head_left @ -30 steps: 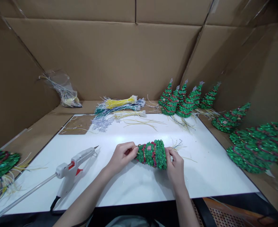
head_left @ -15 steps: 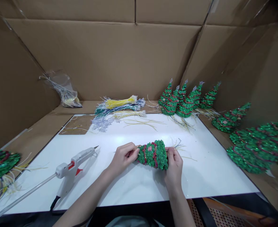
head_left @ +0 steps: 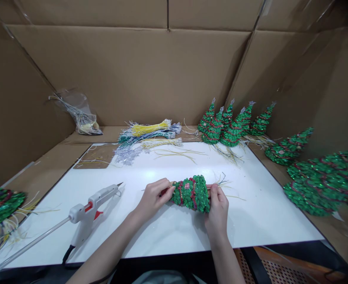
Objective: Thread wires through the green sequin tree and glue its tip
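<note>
A small green glittery Christmas tree (head_left: 190, 193) with dark red garland lies on its side between my hands, just above the white board. My left hand (head_left: 157, 194) is closed round its narrow top end, so the tip is hidden by the fingers. At the wide base, my right hand (head_left: 217, 205) grips the tree's underside with thumb and fingers. Thin wires (head_left: 223, 182) in yellow, white and dark colours stick out past the right hand.
A white glue gun (head_left: 95, 213) with a long glue stick rests at left. Wire bundles (head_left: 150, 130) and silvery pieces (head_left: 128, 154) lie at the back. Several finished-looking trees (head_left: 233, 126) stand back right, with more along the right side. Another tree (head_left: 2, 205) lies far left. Cardboard walls enclose the board.
Almost nothing differs. Both hands keep the tree in the same place, and the view has shifted very slightly.
</note>
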Action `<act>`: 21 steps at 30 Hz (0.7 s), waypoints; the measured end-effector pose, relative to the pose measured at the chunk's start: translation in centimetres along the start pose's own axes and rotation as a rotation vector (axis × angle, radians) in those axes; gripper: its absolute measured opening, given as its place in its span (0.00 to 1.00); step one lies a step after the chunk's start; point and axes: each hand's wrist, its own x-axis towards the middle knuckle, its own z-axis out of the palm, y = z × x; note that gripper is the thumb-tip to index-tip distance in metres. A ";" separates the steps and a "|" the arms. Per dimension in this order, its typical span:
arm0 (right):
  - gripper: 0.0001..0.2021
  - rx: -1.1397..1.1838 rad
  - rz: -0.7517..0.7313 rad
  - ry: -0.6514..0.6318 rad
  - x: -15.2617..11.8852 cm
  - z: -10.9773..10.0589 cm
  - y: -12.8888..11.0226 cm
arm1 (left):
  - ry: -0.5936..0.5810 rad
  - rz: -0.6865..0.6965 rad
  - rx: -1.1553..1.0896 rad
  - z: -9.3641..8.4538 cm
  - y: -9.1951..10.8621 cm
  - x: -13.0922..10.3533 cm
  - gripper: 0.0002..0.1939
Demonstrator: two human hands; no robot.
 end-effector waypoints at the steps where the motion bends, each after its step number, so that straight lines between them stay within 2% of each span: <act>1: 0.21 0.004 0.005 0.004 0.0 0.0 -0.1 | -0.006 -0.002 -0.001 0.0 0.0 0.0 0.17; 6: 0.21 0.008 0.015 -0.004 -0.1 0.0 -0.4 | -0.047 -0.044 -0.048 -0.6 0.1 0.1 0.16; 10: 0.21 0.006 0.026 -0.011 0.0 -0.1 -0.4 | -0.143 -0.079 -0.110 -1.6 0.3 0.3 0.07; 14: 0.21 -0.002 0.027 -0.012 0.1 -0.1 -0.3 | -0.201 -0.029 -0.078 -2.3 0.4 0.4 0.08; 21: 0.21 -0.033 0.015 -0.006 0.2 -0.3 -0.1 | -0.206 -0.067 -0.051 -2.0 -0.1 0.2 0.07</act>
